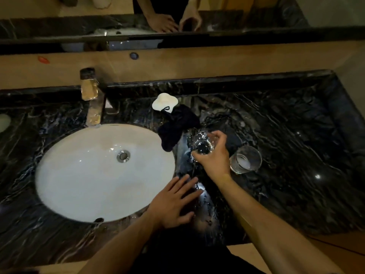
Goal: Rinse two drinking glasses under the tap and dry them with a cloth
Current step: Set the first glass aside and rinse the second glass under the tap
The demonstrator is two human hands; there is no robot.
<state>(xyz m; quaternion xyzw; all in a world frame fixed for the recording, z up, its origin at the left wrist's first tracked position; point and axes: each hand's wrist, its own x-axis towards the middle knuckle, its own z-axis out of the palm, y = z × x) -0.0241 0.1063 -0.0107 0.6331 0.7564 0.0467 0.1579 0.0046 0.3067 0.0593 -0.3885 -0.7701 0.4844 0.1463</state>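
My right hand [214,158] grips a clear drinking glass [202,144] upright just right of the white oval sink [65,175], over the dark marble counter. A second glass [246,160], cloudy inside, stands on the counter to the right of that hand. My left hand [175,200] lies flat with straight fingers on the counter at the sink's right rim. A dark cloth [176,127] lies crumpled behind the held glass, with a white flower-shaped tag [165,101] at its far end. The brass tap [91,103] stands behind the sink; no water runs.
The dark marble counter [296,145] stretches to the right and has a raised back edge. A mirror above the wooden ledge [197,62] reflects both hands. The sink drain [123,156] is in the middle of the basin.
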